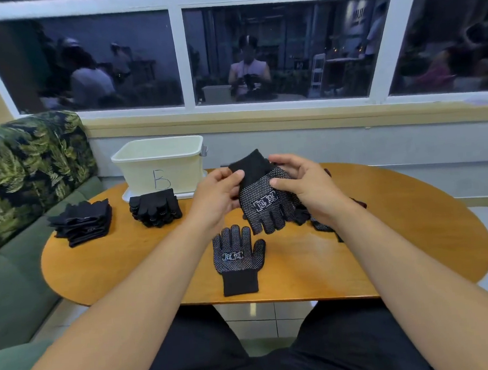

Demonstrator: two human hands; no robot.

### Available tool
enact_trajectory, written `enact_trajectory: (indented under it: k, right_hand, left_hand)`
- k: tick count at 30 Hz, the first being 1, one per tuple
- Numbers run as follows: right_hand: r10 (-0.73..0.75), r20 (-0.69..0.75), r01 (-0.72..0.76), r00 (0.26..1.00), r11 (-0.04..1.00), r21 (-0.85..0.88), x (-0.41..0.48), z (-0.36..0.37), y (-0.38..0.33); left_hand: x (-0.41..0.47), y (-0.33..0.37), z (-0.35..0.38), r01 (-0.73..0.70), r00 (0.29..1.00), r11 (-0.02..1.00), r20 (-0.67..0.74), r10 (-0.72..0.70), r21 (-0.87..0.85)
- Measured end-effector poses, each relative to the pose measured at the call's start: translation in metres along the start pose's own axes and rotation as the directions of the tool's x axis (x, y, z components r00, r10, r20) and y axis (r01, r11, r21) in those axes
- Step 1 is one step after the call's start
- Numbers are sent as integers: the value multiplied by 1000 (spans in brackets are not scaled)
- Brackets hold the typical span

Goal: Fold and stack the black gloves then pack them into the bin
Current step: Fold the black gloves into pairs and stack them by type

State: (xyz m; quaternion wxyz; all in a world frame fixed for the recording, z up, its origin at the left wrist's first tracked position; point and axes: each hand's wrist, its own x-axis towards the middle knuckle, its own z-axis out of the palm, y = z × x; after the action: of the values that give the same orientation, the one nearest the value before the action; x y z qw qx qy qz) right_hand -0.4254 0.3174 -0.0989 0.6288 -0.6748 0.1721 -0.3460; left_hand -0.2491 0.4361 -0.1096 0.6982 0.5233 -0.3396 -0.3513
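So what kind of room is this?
Probably a lounge-like corner used for packing work: a green sofa with a leafy cushion, a wooden table holding glove stacks and a bin, and a big window.

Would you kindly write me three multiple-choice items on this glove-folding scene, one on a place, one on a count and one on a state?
1. Where does the cream plastic bin marked B stand?
A) at the far left of the oval wooden table
B) on the floor
C) on the window sill

2. How many stacks of folded black gloves lie near that bin?
A) one
B) two
C) four

3. How is the raised black dotted glove held?
A) by the left hand alone
B) by both hands
C) by neither hand

Answers:
1 A, the bin stands on the table top.
2 B, the left stack lies at the table's left edge and the right stack just before the bin.
3 B, the left hand and the right hand each grip it.
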Motion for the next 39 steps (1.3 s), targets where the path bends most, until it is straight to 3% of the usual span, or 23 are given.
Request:
enact_trajectory:
  k: [4,9,13,17,25,30,34,39]
  right_hand:
    - [77,33,-77,996,997,-22,4,12,-10]
    - [59,-42,-62,997,994,-90,25,24,-9]
    - [46,-85,-58,995,988,-145,47,31,3]
    - [10,-70,-21,997,986,-164,65,43,16]
    - [-56,19,59,998,977,-203,56,57,63]
    - [-14,28,17,1000,990,-141,23,57,85]
    - [-8,63,21,998,979,-202,-3,59,94]
    - [-10,143,55,990,946,-319,-38,52,105]
  left_hand:
    - [3,10,-4,-100,994,982,-18,105,162]
    - [0,18,-17,-208,975,919,-5,222,334]
    - [-4,-13,-54,-150,959,843,-130,250,517]
    - [-20,-64,-95,-43,962,728,-169,215,684]
    - [-34,-101,-115,-26,974,588,-112,197,808]
    - [-36,-104,-117,-34,973,603,-111,202,797]
    - [-39,-105,-118,-22,973,575,-115,201,818]
    - [-51,-105,-111,-122,987,520,48,154,845]
